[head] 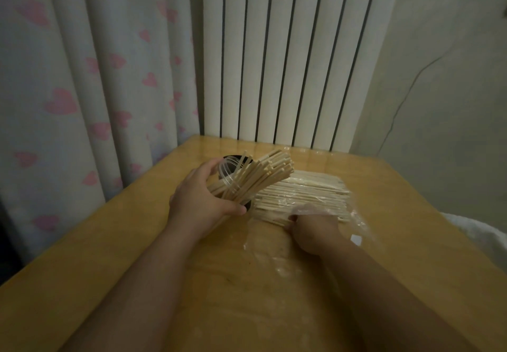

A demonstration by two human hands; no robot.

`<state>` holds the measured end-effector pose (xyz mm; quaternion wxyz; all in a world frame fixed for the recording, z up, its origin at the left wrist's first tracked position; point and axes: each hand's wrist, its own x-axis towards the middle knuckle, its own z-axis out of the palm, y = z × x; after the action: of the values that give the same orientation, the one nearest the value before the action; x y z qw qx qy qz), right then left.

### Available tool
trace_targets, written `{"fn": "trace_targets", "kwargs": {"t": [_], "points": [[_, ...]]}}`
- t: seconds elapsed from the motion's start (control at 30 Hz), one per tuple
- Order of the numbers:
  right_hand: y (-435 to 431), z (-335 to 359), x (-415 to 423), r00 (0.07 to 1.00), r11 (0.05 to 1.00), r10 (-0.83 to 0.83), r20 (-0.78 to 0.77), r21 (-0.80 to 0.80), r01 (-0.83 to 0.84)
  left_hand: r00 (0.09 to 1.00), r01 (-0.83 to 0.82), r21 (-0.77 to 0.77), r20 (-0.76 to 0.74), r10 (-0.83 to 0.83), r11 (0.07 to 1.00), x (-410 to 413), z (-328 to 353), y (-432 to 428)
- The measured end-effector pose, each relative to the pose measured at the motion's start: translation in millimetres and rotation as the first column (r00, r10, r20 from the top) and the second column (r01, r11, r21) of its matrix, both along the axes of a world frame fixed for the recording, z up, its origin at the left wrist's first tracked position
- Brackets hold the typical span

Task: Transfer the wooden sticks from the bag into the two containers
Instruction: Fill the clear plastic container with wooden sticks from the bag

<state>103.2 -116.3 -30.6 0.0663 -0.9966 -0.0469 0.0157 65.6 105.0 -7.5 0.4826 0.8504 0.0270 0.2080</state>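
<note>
Left hand [200, 201] wraps the tilted container [227, 169]; right hand's [312, 231] in the bag [356, 224], grip hidden. Take few sticks [301, 190], ends aligned.

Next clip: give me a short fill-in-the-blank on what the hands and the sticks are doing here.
1. The left hand grips a clear container that is ____, not upright.
2. That container already holds wooden ____.
3. The right hand reaches into the plastic ____ on the table.
4. Behind the clear one stands a second container, coloured ____.
Missing: tilted; sticks; bag; black.
</note>
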Motion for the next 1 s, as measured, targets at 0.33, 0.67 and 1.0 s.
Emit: {"fn": "trace_targets", "kwargs": {"t": [0.33, 0.67, 1.0], "points": [[-4, 5, -28, 0.994, 0.987, 0.103, -0.048, 0.131, -0.096, 1.000, 0.008, 0.028, 0.006, -0.009, 1.000, -3, 2, -4], [-14, 37, -54, 0.992, 0.993, 0.116, 0.043, 0.030, -0.117, 1.000, -0.017, 0.042, 0.006, 0.017, 0.999, -6, 4, -6], [-13, 44, -61, 0.724, 0.951, 0.251, 0.642, -0.027, -0.307, 1.000, 0.001, -0.005, -0.013, -0.001, 1.000, -6, 5, -4]]}}
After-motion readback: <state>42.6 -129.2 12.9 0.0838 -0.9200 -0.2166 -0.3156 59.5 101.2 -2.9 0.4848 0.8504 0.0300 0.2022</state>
